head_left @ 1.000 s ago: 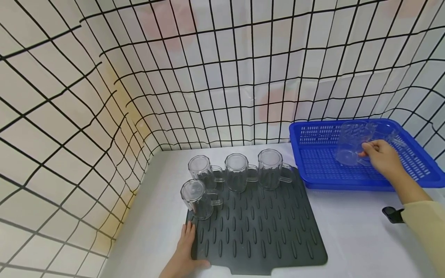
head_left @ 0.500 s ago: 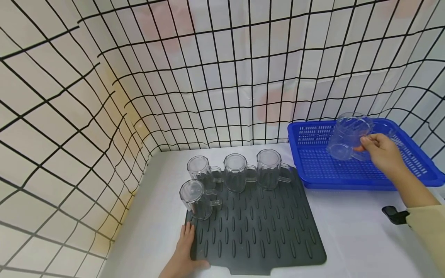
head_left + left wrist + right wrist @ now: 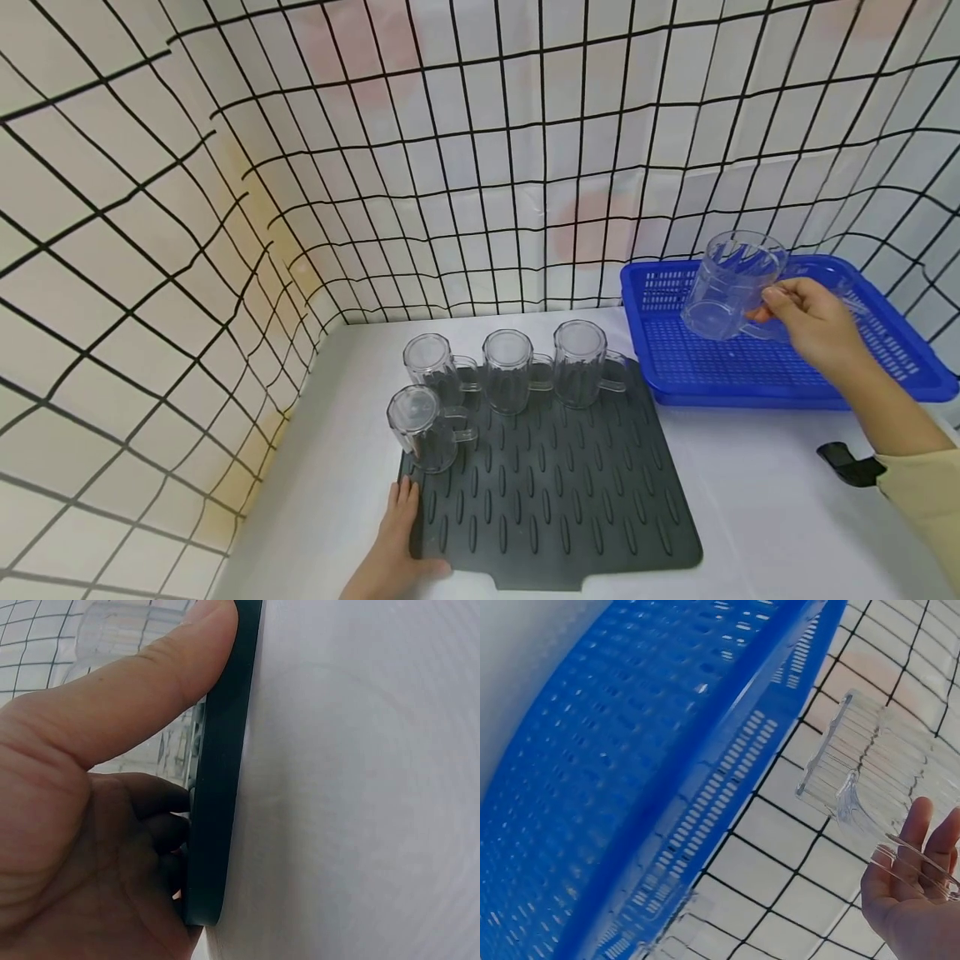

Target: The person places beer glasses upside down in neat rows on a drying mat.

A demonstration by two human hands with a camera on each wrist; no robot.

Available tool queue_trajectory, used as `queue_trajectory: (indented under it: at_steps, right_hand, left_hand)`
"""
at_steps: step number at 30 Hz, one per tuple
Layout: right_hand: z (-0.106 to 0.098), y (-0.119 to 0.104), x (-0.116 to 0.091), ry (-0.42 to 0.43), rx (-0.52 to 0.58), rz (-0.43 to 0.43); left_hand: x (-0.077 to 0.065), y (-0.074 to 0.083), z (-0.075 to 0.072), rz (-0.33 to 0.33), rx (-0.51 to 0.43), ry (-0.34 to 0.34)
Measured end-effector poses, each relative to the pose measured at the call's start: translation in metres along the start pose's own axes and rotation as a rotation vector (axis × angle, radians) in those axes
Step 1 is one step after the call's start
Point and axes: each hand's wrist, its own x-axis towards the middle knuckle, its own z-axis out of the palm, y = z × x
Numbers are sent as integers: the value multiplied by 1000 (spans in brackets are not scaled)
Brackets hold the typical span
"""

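My right hand point(image 3: 816, 327) pinches the handle of a clear glass mug point(image 3: 731, 287), its mouth up and tilted a little, over the blue basket point(image 3: 651, 367). In the right wrist view, curled fingers of the right hand point(image 3: 922, 889) hold the handle beside the ribbed glass mug point(image 3: 877, 761). My left hand point(image 3: 397, 533) rests at the near left corner of a dark ribbed mat point(image 3: 555, 500). Its fingers lie along the left edge, its thumb along the front one. Several mugs stand upside down on the mat, one of them an overturned mug point(image 3: 426, 429) nearest the left hand.
Black wire grid panels point(image 3: 480, 167) stand behind and at the left, backed by pale cloth. Another clear glass shape shows faintly in the basket's right part. The black strap piece point(image 3: 851, 464) sits by the right sleeve point(image 3: 922, 492), above the white table point(image 3: 757, 500).
The right hand has lifted the glass mug from the basket floor and moved it up and left. My left hand and the mugs on the mat have stayed in place.
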Motion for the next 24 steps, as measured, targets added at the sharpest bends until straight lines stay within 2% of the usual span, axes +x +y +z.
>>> queue_trajectory:
  at_steps: [10,24]
  right_hand:
    - [4,-21,-5,-60,48,4]
    - [14,-50,-12,-82,122,-110]
  left_hand:
    - [1,0,1,-21,-9,8]
    - [2,1,1,-15,1,13]
